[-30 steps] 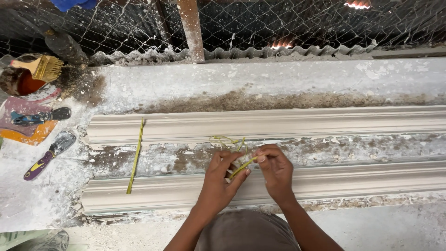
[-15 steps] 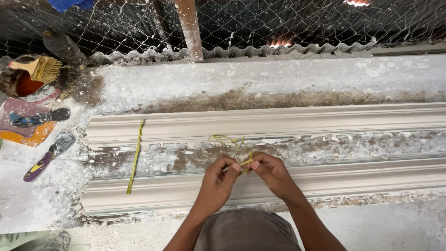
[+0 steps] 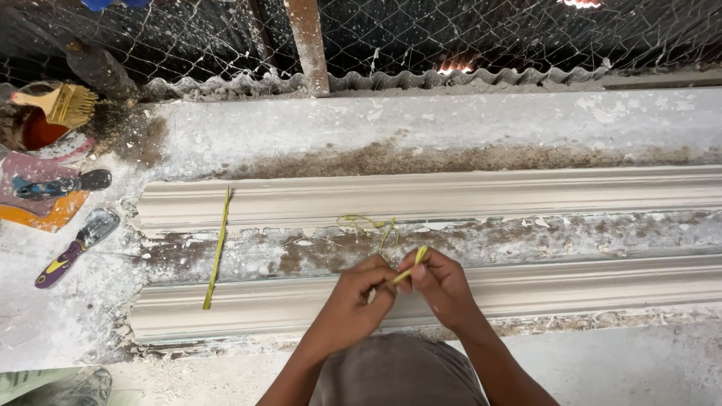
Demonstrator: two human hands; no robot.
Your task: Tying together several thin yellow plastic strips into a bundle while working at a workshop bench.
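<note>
- Tabletop (image 3: 466,124): I log a plaster-crusted white surface running across the whole frame, stained brown along a band just above the mouldings.
- Wire mesh (image 3: 489,34): along the top edge, with a rusty post (image 3: 307,45) standing in front of it, upper centre, and a strip of corrugated sheet at its foot.
- Upper moulding (image 3: 481,197): long pale plaster length lying left to right across the middle of the frame.
- Lower moulding (image 3: 602,282): a second length, parallel, nearer the bottom; a rough stained gap lies between the two.
- Left hand (image 3: 353,304): lower centre, over the lower moulding, fingers closed in a pinch on the yellow strip.
- Right hand (image 3: 444,284): just beside it, touching it, fingers likewise pinched shut on the same strip.
- Yellow strip (image 3: 412,265): thin, held between both hands; its loose end curls upward onto the gap, centre of frame.
- Second yellow strip (image 3: 219,248): straight, left of centre, laid across both mouldings, well apart from the hands.
- Paintbrush (image 3: 60,101): upper left, resting on a red-brown bowl (image 3: 30,131).
- Two scrapers: one dark-handled (image 3: 60,185), one purple-handled (image 3: 71,248), at the left edge.
</note>
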